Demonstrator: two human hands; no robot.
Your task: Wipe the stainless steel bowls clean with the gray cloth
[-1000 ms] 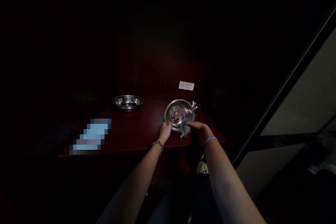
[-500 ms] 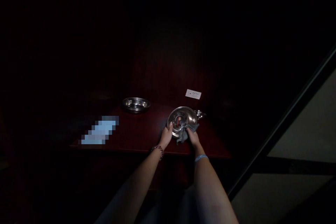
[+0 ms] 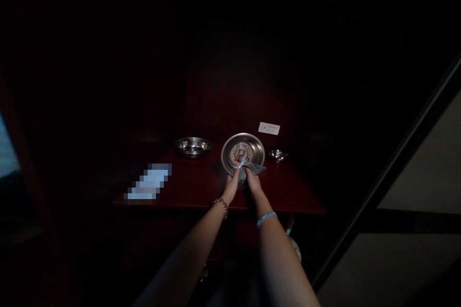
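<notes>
A shiny steel bowl (image 3: 256, 149) is tilted up over the dark red table, its inside facing me and a label (image 3: 239, 155) at its bottom. My left hand (image 3: 232, 186) grips the near rim, thumb on the grey cloth's left end. Close beside it, my right hand (image 3: 253, 183) pinches the grey cloth (image 3: 254, 169) against the same rim. The fingers behind the bowl are hidden. A second steel bowl (image 3: 193, 147) stands upright at the left, and a small steel dish (image 3: 278, 155) lies to the right.
The dark red table (image 3: 187, 187) has its front edge just below my hands. A blurred light-blue rectangle (image 3: 149, 182) lies on its left part. A white card (image 3: 269, 128) with dark marks is behind the bowls. Darkness hides much around.
The held bowl has risen and now faces me more squarely. My hands have come closer together at its near rim, with the cloth between them. The small dish now shows fully.
</notes>
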